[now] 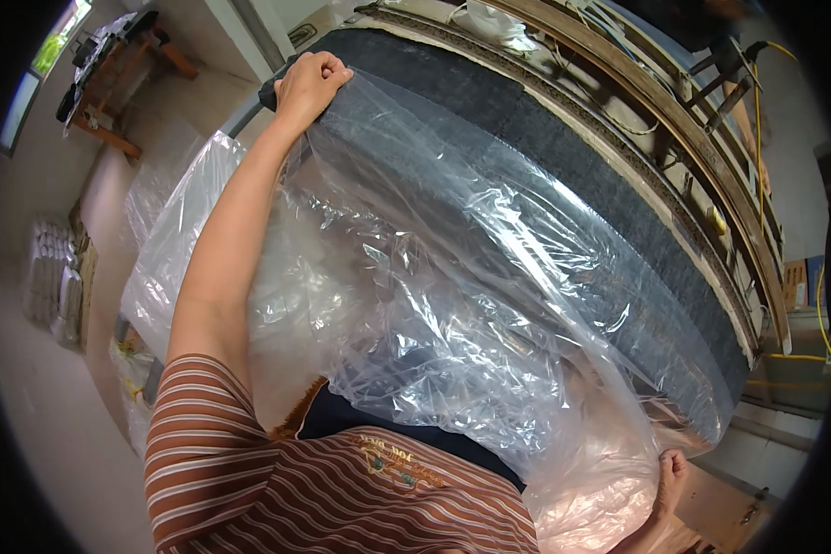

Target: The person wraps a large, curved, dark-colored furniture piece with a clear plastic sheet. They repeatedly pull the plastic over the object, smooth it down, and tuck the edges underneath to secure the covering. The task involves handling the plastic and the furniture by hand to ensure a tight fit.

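A wide sheet of clear plastic film [452, 305] spreads in front of me, wrinkled and shiny. Its far edge lies over a long dark grey padded surface [563, 138]. At the far left end of that surface, my left hand [312, 85] is closed, pinching the film's corner. My right hand [671, 480] is low on the right with curled fingers, gripping the film's other end beside the surface's right end. Between my hands the film sags toward my body and hangs down in loose folds.
Behind the grey surface runs a long wooden-railed frame [637, 74] with cables and a white bag [494, 26]. A wooden bench [111, 92] stands at the far left. Stacked wrapped packs [54, 277] sit by the left wall. A yellow cord [822, 314] hangs at the right.
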The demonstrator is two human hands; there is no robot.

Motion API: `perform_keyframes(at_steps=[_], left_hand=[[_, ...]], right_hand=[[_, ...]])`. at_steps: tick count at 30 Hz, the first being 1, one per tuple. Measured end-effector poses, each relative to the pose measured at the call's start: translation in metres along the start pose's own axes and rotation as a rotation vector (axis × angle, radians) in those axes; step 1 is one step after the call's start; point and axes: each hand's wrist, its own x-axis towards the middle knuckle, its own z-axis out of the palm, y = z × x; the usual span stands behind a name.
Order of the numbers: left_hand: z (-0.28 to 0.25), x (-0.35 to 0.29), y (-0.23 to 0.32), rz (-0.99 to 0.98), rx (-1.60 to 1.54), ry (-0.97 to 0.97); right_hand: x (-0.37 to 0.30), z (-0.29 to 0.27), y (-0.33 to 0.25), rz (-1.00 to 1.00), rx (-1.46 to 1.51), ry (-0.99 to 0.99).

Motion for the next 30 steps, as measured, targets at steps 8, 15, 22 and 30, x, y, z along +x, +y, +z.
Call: perform_keyframes(at_steps=[8,15,22,30], left_hand=[[0.008,0.034,0.002,0.233,-0.074,-0.227],[0.024,0.059,-0.072,0.23,0.012,-0.261],[0.023,0.115,-0.136,0.182,0.381,-0.042],[0.043,0.106,-0.123,0.076,0.443,0.013]], right_hand=[[-0.056,0.007,0.056,0.368,0.02,-0.09],[-0.029,0.006,0.05,0.194,0.221,0.077],[-0.045,-0.037,0.061,0.215,0.202,-0.359],[-0.032,-0.014,0.018,0.028,0.207,-0.354]])
